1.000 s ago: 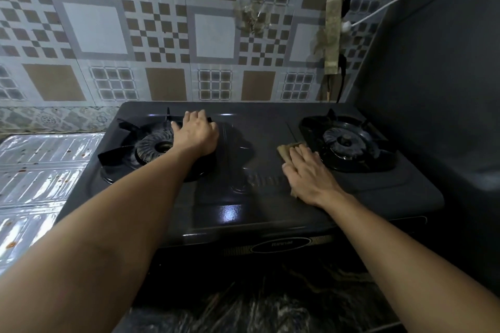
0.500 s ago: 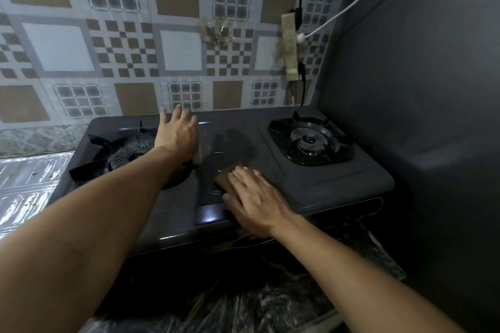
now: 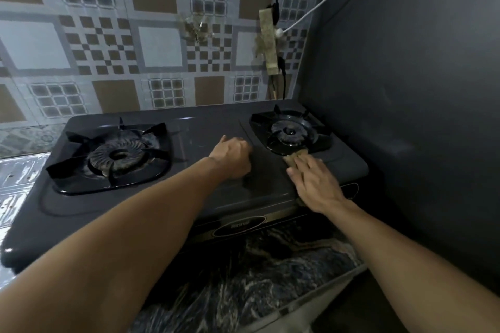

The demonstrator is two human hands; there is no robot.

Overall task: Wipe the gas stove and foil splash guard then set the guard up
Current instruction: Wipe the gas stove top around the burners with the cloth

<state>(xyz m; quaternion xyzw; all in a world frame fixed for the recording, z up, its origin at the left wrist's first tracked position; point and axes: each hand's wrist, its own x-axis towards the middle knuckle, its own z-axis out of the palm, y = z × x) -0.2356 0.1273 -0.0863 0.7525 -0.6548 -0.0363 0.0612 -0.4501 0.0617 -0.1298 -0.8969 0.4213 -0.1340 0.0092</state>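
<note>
A dark grey two-burner gas stove (image 3: 211, 124) stands on a marbled counter. My right hand (image 3: 315, 182) lies flat on a tan cloth (image 3: 296, 157), pressing it onto the stove top just in front of the right burner (image 3: 290, 131). My left hand (image 3: 232, 155) rests on the middle of the stove top, fingers curled down, with nothing visible in it. The left burner (image 3: 116, 155) is uncovered. A foil splash guard (image 3: 16, 178) lies flat at the far left beside the stove.
A patterned tile wall (image 3: 159, 46) runs behind the stove, with a taped strip and cables (image 3: 270, 38) hanging over the right rear corner. A dark grey wall (image 3: 405, 89) stands close on the right. The marbled counter front (image 3: 257, 278) runs below the stove.
My right hand has slid the cloth rightward to the front of the right burner. My left hand has moved off the left burner to the stove's middle. The view has shifted right.
</note>
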